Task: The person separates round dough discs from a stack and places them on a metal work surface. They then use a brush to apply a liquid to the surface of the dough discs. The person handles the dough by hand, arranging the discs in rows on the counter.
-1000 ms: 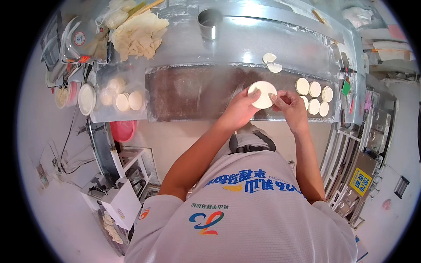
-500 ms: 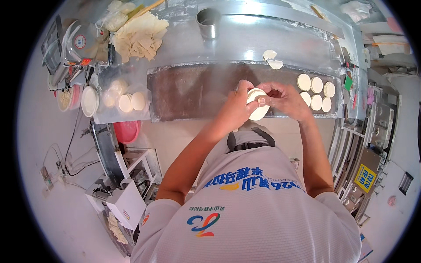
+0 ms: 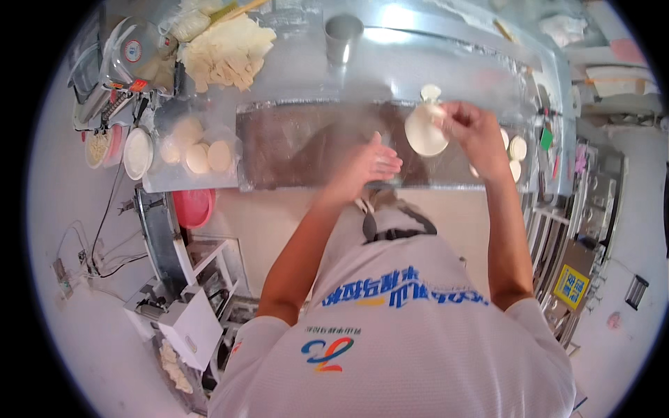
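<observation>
A thin, pale round dough wrapper (image 3: 424, 132) hangs from the pinched fingers of my right hand (image 3: 474, 127), above the right part of the brown work board (image 3: 300, 143). Whether it is a single disc or more than one, I cannot tell. Nearer the board's front edge, my left hand (image 3: 373, 165) is empty, with fingers stretched out and thumb raised. Stacks of round wrappers (image 3: 517, 148) lie at the board's right end, partly covered by my right hand and wrist. Just behind the held wrapper lies a pale dough piece (image 3: 431, 92).
More discs (image 3: 198, 158) lie on the left beside a white bowl (image 3: 139, 154). A heap of dough sheets (image 3: 228, 52) and a metal cup (image 3: 343, 38) stand at the back. A pink basin (image 3: 194, 207) is below the table's left edge.
My hands have moved apart from the stack of discs they both held. The right one has lifted a wrapper up and to the right; the left has let go and opened.
</observation>
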Demonstrator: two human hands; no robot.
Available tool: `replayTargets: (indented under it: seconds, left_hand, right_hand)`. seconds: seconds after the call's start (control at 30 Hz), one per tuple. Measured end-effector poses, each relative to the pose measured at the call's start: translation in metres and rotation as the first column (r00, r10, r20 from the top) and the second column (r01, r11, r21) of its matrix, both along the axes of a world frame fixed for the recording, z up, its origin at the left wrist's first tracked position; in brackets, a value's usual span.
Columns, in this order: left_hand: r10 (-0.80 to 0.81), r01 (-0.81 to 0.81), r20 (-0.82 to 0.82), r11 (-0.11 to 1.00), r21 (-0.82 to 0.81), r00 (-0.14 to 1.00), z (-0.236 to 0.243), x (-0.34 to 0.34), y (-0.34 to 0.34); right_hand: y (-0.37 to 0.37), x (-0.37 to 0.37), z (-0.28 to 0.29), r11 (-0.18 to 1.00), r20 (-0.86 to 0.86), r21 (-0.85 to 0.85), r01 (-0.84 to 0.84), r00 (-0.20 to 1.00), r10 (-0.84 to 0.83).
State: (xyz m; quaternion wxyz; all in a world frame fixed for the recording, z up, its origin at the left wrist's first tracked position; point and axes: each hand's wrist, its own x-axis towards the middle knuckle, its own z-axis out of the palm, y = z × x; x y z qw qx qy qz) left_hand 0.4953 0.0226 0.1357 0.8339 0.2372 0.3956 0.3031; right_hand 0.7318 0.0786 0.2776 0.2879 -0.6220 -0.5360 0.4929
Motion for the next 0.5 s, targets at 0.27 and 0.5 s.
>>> replayTargets:
  seconds: [0.27,0.5]
  left_hand:
    - [0.134,-0.189,0.447,0.979,0.081,0.884,0.027,0.035,0.035]
    - [0.225,-0.261,0.504,0.965,0.002,0.834,0.067,0.016,0.0]
  right_hand:
    - [-0.016,-0.046,0.022,0.994,-0.267,-0.019,-0.11,0.958,0.101]
    - [-0.04,-0.039,0.012,0.989,0.064,0.144,0.022,0.997,-0.032]
